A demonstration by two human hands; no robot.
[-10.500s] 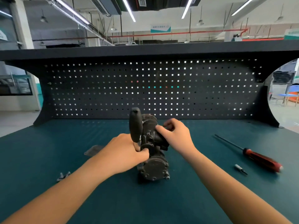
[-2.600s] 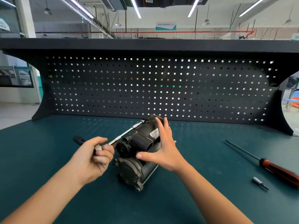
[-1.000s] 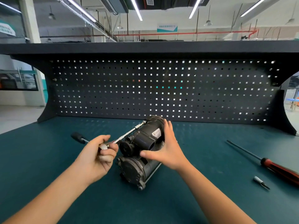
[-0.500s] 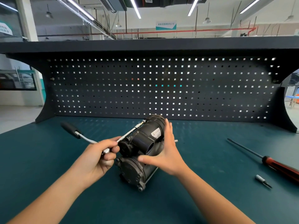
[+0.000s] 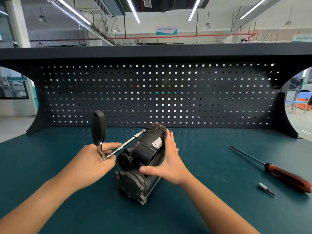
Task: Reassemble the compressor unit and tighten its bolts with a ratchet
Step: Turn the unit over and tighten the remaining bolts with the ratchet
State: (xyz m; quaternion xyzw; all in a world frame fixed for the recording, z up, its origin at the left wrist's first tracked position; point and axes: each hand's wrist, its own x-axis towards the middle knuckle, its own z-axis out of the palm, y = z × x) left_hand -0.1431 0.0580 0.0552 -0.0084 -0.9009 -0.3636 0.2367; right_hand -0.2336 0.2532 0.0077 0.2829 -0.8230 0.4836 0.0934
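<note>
My left hand grips the ratchet, handle just swung upright mid-stroke at centre frame; my open right hand braces the compressor.

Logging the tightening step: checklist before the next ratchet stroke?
1. Left hand grips the ratchet near its head: ok.
2. Extension bar reaches the far end of the compressor; tip seating: cannot tell.
3. Right hand presses on the compressor to brace it: ok.
4. Compressor lies on its side on the bench mat: ok.
5. Screwdriver and loose bit lie well right of the swing: ok.
</note>
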